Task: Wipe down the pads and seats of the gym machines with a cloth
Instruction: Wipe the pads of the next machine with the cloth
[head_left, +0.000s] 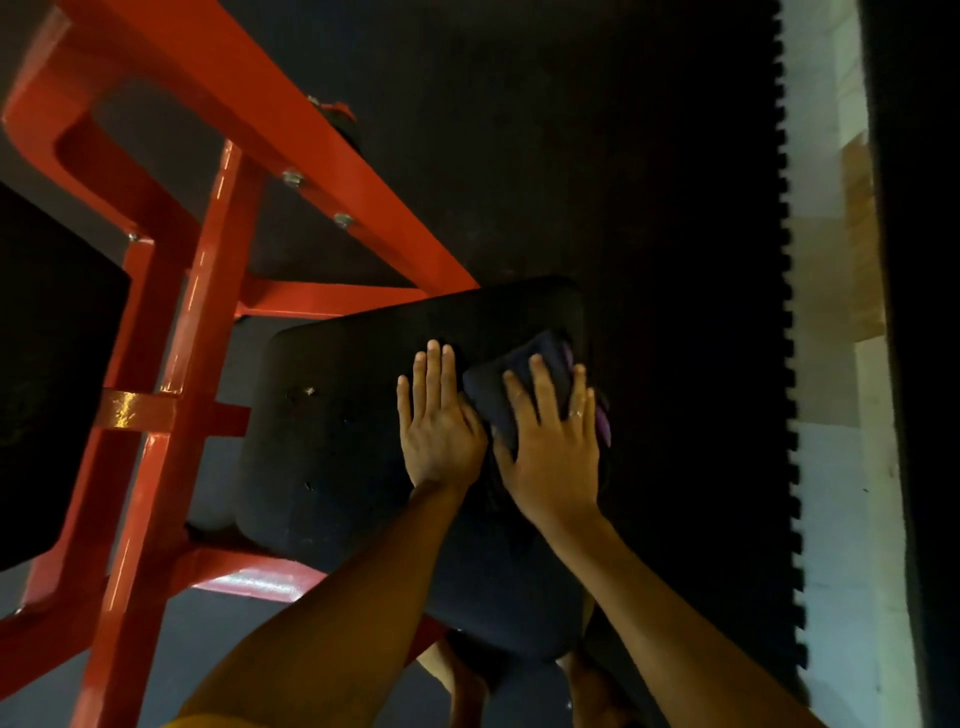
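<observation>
A black padded seat (337, 441) on a red gym machine fills the middle of the head view. A dark cloth (511, 387) with purple edges lies on the seat's right side. My right hand (553, 447) presses flat on the cloth, fingers spread. Beside it, my left hand (439, 426) lies flat on the bare pad, fingers together, its edge touching the cloth. The seat surface has a few small nicks on its left part.
The red steel frame (208, 270) runs along the left and behind the seat. Another black pad (52, 374) sits at the far left. Black rubber floor mats (675, 260) with a toothed edge meet pale tiles (831, 467) on the right.
</observation>
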